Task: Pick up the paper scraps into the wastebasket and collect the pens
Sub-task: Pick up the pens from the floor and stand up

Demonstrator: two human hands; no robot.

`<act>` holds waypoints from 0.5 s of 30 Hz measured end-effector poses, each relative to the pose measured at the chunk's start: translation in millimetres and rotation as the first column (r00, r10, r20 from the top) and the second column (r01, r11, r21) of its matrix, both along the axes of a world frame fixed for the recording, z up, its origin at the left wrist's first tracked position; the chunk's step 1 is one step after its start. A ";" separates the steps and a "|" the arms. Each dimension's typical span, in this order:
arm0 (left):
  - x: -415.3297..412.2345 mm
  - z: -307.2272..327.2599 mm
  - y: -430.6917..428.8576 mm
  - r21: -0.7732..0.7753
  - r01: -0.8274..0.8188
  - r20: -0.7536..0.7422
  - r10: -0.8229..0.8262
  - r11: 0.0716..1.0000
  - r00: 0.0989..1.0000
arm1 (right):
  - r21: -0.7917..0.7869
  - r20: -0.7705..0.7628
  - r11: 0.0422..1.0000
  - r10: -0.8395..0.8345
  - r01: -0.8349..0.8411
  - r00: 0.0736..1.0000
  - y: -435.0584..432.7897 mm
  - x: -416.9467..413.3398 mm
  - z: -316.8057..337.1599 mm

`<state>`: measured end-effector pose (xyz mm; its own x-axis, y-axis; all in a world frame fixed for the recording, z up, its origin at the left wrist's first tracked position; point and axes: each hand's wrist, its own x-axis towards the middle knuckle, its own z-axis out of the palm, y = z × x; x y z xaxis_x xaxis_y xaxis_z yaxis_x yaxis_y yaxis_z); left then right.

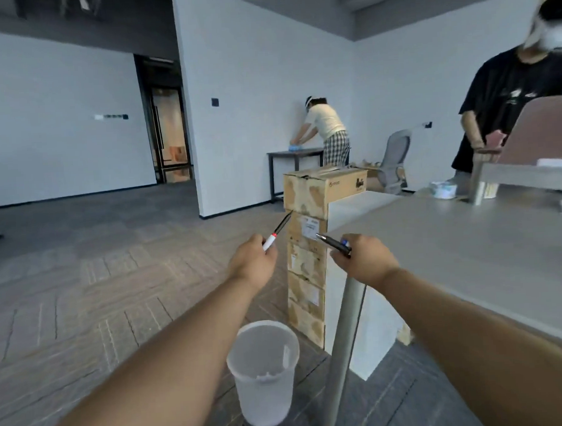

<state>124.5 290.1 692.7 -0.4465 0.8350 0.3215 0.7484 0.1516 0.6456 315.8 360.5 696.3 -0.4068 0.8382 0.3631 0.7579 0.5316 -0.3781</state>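
My left hand (254,261) is closed around a white pen with a red band and black tip (277,232), which points up and to the right. My right hand (362,260) grips dark pens (335,244), one with a blue end, pointing left. Both hands hover in the air beside the corner of the grey desk (470,245). Below them on the carpet stands a translucent white wastebasket (263,373) with a few pale paper scraps (265,375) inside it.
A stack of cardboard boxes (307,244) and a white cabinet (355,293) stand right behind my hands. The desk's metal leg (340,349) rises beside the wastebasket. One person stands at the desk's far right (508,103); another bends over a small table (294,155) by the wall. An office chair (395,158) sits beyond.
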 end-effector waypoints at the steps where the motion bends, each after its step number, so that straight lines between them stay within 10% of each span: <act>1: 9.7 13.5 4.5 0.014 0.031 -0.016 -0.031 0.999 0.999 | -0.008 -0.063 1.000 -0.024 0.023 0.998 0.8 12.9 15.8; 15: 138.5 80.1 64.3 0.258 0.371 0.112 -0.409 0.892 0.906 | -0.088 -0.475 0.965 -0.259 0.248 0.841 1.9 140.9 78.1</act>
<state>263.0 354.5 772.9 -0.1611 0.8656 0.4741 0.6013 -0.2949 0.7426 456.7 362.4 774.4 0.0405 0.8984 0.4373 0.5867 0.3329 -0.7382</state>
